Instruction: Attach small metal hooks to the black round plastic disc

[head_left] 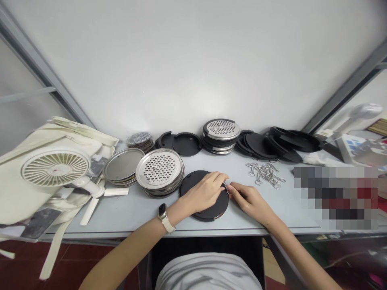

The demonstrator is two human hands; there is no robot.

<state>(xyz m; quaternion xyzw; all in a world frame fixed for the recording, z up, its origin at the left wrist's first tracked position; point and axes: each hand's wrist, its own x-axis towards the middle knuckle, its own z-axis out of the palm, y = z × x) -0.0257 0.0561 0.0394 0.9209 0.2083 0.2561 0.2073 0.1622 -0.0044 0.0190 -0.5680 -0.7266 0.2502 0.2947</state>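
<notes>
A flat black disc (pixel 193 183), like a round cover, lies on the table before me. My left hand (pixel 208 187), with a watch on its wrist, rests across it, the fingers bent over its right edge and holding it. At that edge, my right hand (pixel 246 199) pinches a small metal wire hook (pixel 227 188) with a loop. The hook touches or passes the disc's rim; exactly how is hidden by the fingers. A loose pile of similar wire hooks (pixel 265 174) lies beyond my right hand.
Left of the disc stand stacks of perforated metal grater discs (pixel 159 169) and plain metal discs (pixel 123 164). Behind are black round covers (pixel 186 144), a stack of discs in black rims (pixel 222 131) and more black covers (pixel 261 146). A white fan (pixel 56 168) is at far left.
</notes>
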